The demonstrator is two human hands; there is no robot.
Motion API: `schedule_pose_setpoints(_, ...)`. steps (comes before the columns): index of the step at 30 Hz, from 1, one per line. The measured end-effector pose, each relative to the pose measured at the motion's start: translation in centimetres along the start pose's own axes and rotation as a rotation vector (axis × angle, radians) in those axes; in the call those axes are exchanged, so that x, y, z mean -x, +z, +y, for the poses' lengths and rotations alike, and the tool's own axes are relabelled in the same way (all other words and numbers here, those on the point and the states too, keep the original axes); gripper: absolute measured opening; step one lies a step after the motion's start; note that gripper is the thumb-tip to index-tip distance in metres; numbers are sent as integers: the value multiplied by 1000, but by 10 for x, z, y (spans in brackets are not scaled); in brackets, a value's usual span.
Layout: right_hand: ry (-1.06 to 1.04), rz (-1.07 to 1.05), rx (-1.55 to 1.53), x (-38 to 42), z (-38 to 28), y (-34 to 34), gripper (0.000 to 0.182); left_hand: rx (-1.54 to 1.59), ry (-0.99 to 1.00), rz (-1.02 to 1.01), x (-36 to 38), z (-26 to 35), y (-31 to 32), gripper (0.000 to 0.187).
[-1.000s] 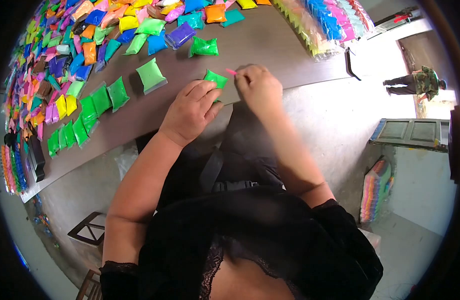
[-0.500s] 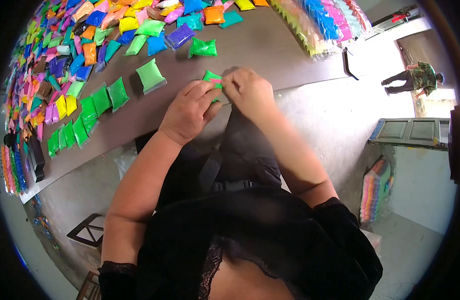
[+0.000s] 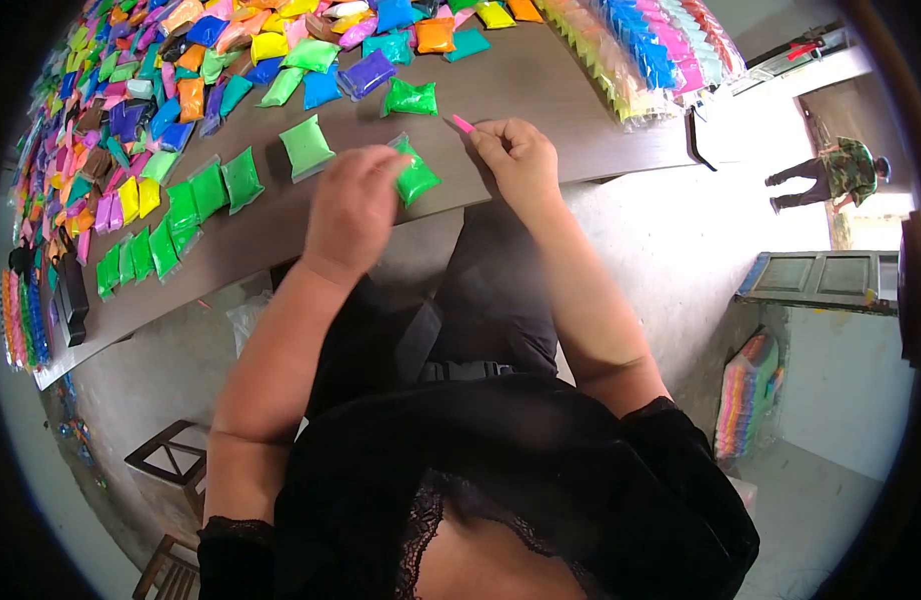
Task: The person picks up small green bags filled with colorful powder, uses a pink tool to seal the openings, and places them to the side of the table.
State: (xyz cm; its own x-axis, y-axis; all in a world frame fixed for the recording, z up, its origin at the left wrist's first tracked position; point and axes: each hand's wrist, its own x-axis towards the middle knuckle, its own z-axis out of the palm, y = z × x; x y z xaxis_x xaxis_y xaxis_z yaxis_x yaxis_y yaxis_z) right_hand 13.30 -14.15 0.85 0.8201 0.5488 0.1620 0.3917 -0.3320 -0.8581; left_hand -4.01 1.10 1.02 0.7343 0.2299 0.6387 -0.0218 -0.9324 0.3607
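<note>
My right hand [image 3: 522,162] is closed around a slim pink pointed tool [image 3: 463,124], whose tip points up and left over the table; its exact kind is too small to make out. A small bright green packet [image 3: 418,176] in clear wrapping lies near the table edge. My left hand [image 3: 356,205] is just left of that packet, its fingers smeared by motion and close to the packet's upper left corner. Another green packet [image 3: 411,98] lies farther back, and a lighter green packet [image 3: 306,147] lies behind my left hand.
Several green packets [image 3: 183,203] lie in rows at the left. A heap of many-coloured packets [image 3: 191,98] covers the table's far left. Bundled coloured packs [image 3: 636,60] stand at the back right. A person [image 3: 846,172] stands off to the right, beyond the table [image 3: 521,85].
My hands have moved apart. The green packet that was between them now lies in fuller view on the table. My right hand has drawn away to the right with the pink tool.
</note>
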Motion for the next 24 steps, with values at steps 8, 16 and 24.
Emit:
schedule_pose_setpoints(8,-50,-1,-11,0,3,-1,17,139,170,-276,-4,-9,4,31)
schedule_pose_setpoints(16,-426,-121,62,7,-7,13,10,101,182,-120,4,-3,12,35)
schedule_pose_setpoints(24,-411,-147,405,-23,-17,15,17,46,174,-139,5,-3,12,34)
